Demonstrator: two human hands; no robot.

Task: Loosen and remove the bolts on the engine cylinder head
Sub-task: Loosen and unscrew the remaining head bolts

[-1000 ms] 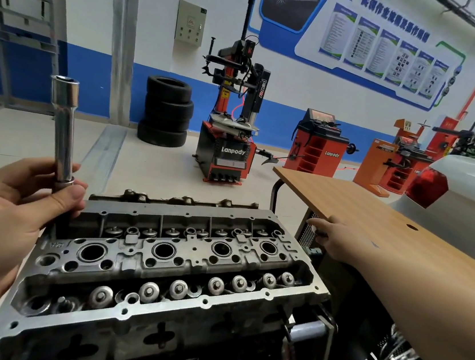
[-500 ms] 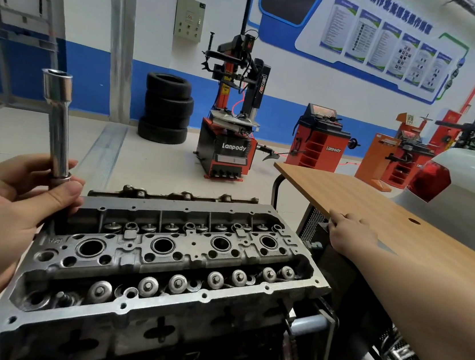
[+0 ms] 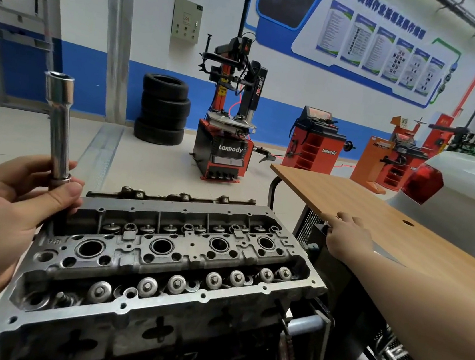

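Observation:
The grey engine cylinder head (image 3: 179, 250) fills the lower middle, with round bores along its centre and valve springs in two rows. At its far left corner my left hand (image 3: 8, 211) grips the lower end of a long chrome deep socket (image 3: 59, 125), which stands upright with its open end up. The socket's lower tip is hidden behind my thumb. My right hand (image 3: 348, 238) rests on the near edge of the wooden table (image 3: 402, 239) to the right of the head, fingers curled over the edge. What lies under the fingers I cannot tell.
The head sits on a dark engine block with a stand tube (image 3: 307, 323) at its right. A white car (image 3: 468, 193) stands beyond the table. A red tyre changer (image 3: 226, 136), stacked tyres (image 3: 162, 110) and red balancers stand across the open floor.
My right hand has slid a little nearer along the table edge. The camera has tipped slightly, and my left hand with the socket stays in place.

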